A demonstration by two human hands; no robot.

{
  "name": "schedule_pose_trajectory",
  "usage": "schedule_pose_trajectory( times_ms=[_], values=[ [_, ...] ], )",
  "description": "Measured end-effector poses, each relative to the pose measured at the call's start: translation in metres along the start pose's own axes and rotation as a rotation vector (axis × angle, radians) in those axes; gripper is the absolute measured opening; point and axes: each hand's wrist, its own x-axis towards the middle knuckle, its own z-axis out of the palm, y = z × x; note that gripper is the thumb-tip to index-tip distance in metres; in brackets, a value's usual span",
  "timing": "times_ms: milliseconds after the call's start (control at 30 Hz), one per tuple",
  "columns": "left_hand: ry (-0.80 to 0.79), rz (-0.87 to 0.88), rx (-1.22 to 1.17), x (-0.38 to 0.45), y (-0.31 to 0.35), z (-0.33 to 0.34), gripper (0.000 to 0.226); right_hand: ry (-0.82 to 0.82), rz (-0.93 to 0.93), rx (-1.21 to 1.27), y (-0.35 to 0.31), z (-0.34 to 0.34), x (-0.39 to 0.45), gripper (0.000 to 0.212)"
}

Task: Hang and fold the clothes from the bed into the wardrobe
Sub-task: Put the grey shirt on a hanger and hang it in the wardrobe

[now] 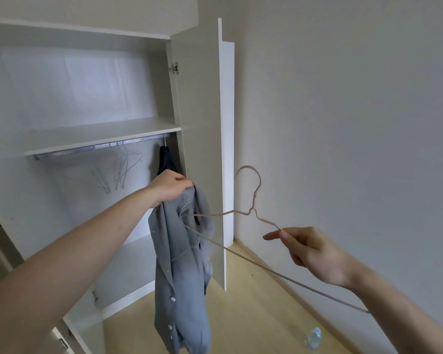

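Note:
My left hand (168, 186) grips a grey-blue button shirt (179, 272) by its collar; the shirt hangs down in front of the open wardrobe (92, 135). My right hand (310, 254) holds a thin pink hanger (251, 213) by one shoulder. The hanger's other end pokes into the shirt's neck opening, and its hook points up. Inside the wardrobe a dark garment (165, 159) hangs at the right end of the metal rail (100, 146), with several empty wire hangers (120, 169) to its left.
The wardrobe's right door (202, 123) stands open just behind the shirt. A white wall is on the right. Light wooden floor lies below, with a small plastic bottle (313, 338) on it. A shelf sits above the rail.

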Motion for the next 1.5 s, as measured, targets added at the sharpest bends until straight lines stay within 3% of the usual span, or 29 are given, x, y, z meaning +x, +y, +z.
schedule_pose_trajectory(
  times_ms=[267, 367, 500, 633, 667, 733, 800, 900, 1000, 1133, 1233, 1333, 1433, 1500],
  values=[
    [-0.086, 0.259, -0.197, -0.056, 0.061, 0.007, 0.030, 0.192, 0.077, -0.014, 0.014, 0.047, 0.024, 0.039],
    [-0.176, 0.355, -0.240, -0.083, 0.072, 0.011, 0.036, 0.176, 0.016, 0.023, 0.013, 0.058, 0.027, 0.044],
    [-0.237, 0.501, -0.029, -0.105, 0.077, 0.012, 0.048, 0.287, -0.083, 0.053, 0.009, 0.065, 0.029, 0.046],
    [-0.454, 0.466, 0.153, -0.112, 0.068, 0.006, 0.056, 0.372, -0.107, 0.152, 0.014, 0.062, 0.025, 0.050],
    [-0.425, 0.467, 0.132, -0.111, 0.067, 0.006, 0.052, 0.383, -0.115, 0.167, 0.014, 0.062, 0.023, 0.050],
    [-0.175, 0.577, 0.109, -0.102, 0.064, 0.007, 0.032, 0.401, -0.135, 0.188, 0.012, 0.060, 0.023, 0.051],
    [0.046, 0.762, 0.280, -0.090, 0.063, 0.007, 0.026, 0.415, -0.153, 0.194, 0.009, 0.057, 0.024, 0.052],
    [-0.036, 0.863, 0.445, -0.074, 0.063, 0.012, 0.037, 0.419, -0.171, 0.202, 0.006, 0.053, 0.026, 0.054],
    [-0.071, 0.897, 0.439, -0.063, 0.067, 0.015, 0.016, 0.398, -0.165, 0.197, 0.004, 0.049, 0.024, 0.054],
    [-0.048, 0.825, 0.361, -0.056, 0.066, 0.017, 0.028, 0.405, -0.084, 0.365, 0.011, 0.032, 0.027, 0.055],
    [0.031, 0.755, 0.260, -0.049, 0.063, 0.008, 0.028, 0.503, 0.115, 0.605, 0.039, 0.006, 0.028, 0.053],
    [0.083, 0.715, 0.179, -0.039, 0.059, -0.004, 0.024, 0.495, 0.358, 0.825, 0.075, 0.001, 0.016, 0.049],
    [0.097, 0.733, 0.155, -0.031, 0.058, -0.008, 0.026, 0.426, 0.426, 0.725, 0.092, 0.024, 0.008, 0.028],
    [0.088, 0.747, 0.132, -0.028, 0.058, -0.009, 0.028, 0.319, 0.368, 0.620, 0.087, 0.044, 0.012, 0.036]
  ],
)
